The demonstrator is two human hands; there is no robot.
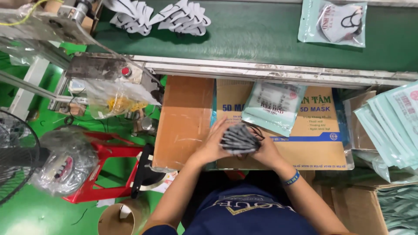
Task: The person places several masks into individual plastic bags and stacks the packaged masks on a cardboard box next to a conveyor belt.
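Both hands are together around a stack of grey masks (238,139), one at each side. The left hand (213,146) has the fingers curled on the left edge of the stack, and the right hand (265,150) presses on the right edge, with a blue wristband (292,178) on its wrist. The hands are half closed, clamped on the stack, and black ear loops hang out at the right of it. The stack is held just above a flat cardboard box (305,143), which serves as the bench. Just behind the stack, a pale green pouch (272,106) lies on the same box. To the right of the stack, more pale green pouches (392,126) are piled. Far behind the stack runs a green conveyor belt (261,35), carrying loose white masks (161,17) and one filled pouch (333,21).
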